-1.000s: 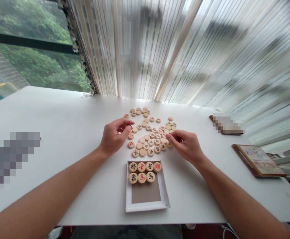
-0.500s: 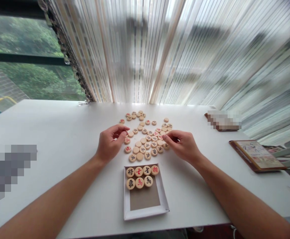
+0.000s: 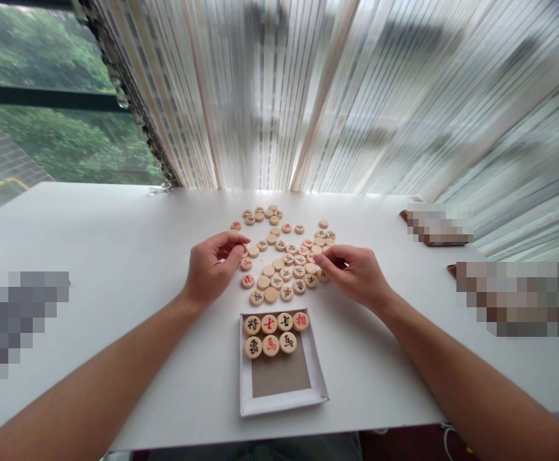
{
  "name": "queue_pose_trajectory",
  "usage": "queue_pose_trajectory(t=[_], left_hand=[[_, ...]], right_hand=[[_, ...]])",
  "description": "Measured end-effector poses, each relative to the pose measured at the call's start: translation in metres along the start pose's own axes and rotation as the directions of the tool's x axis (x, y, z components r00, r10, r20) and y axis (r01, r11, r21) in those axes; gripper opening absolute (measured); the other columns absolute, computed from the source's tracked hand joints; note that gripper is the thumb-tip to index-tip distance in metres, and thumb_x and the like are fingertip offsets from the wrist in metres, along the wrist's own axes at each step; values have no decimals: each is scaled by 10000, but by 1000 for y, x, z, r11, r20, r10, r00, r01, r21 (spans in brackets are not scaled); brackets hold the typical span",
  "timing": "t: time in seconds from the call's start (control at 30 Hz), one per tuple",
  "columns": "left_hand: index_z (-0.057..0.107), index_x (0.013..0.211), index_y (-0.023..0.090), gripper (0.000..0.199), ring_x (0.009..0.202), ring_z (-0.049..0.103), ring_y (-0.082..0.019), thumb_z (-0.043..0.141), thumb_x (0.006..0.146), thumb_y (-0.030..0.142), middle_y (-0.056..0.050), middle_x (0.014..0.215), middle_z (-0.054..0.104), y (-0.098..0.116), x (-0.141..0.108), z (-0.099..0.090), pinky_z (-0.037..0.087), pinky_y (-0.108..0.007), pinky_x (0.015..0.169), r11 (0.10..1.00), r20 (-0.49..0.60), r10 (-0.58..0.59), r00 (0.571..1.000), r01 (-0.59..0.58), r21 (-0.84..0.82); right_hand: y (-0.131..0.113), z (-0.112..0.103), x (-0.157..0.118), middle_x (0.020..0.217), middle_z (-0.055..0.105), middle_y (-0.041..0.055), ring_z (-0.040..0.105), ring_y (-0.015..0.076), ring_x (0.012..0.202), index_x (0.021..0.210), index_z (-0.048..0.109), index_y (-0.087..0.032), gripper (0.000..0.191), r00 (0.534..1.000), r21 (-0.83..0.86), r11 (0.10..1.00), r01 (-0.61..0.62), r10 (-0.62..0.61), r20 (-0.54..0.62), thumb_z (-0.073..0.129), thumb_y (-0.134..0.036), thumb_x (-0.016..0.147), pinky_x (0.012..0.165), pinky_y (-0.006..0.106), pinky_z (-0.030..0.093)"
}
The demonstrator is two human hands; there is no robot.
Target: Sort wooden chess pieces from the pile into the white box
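Many round wooden Chinese chess pieces [image 3: 286, 273] lie spread in a loose patch on the table, some showing red or black characters, others blank side up. At the patch's left edge is my left hand [image 3: 214, 269], fingers half curled, thumb and forefinger slightly apart beside a few pieces. My right hand [image 3: 356, 272] is at the right edge, thumb and forefinger drawn together over the pieces; whatever lies between the tips is hidden. Nearer me, a shallow white box [image 3: 283, 404] holds several pieces [image 3: 270, 346] face up in two rows at its far end.
The white table [image 3: 116, 256] ends at a string curtain [image 3: 269, 115] and a window [image 3: 53, 128]. On the right lie two brown-edged, partly blurred-out items [image 3: 437, 227]. Another blurred-out dark object [image 3: 20, 320] is on the left.
The whole view has shifted slightly, so the table and box appear a little higher. Both hands keep about the same places beside the pieces. The box's pieces are unchanged.
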State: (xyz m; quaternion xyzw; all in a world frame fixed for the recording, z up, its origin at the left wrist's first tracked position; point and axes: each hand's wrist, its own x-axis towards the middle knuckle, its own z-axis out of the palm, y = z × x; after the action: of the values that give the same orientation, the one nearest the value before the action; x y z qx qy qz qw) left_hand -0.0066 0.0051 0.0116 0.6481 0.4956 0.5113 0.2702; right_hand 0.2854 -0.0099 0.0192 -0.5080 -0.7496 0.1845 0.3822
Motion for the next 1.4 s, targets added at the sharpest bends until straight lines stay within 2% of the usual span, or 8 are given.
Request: queue_pose_trajectory(t=[0.8,1.4], left_hand=[[816,969,151,191,644,683,-143,671,885,244,-62,837,795,-1,0,1,541,-241,579,1000,-12,9,1000,-9,1],[815,969,152,186,679,715,-155,681,873,237,-66,861,803,-1,0,2,552,-239,585,1000,-13,6,1000,-6,5]], right_hand=[[0,0,0,556,551,-15,424,113,522,631,633,-181,420,999,-12,999,31,-31,17,685,-422,972,518,275,327],[-2,0,-1,568,581,-11,459,114,523,656,667,-176,384,999,-13,1000,29,-28,29,678,-397,971,519,267,344]])
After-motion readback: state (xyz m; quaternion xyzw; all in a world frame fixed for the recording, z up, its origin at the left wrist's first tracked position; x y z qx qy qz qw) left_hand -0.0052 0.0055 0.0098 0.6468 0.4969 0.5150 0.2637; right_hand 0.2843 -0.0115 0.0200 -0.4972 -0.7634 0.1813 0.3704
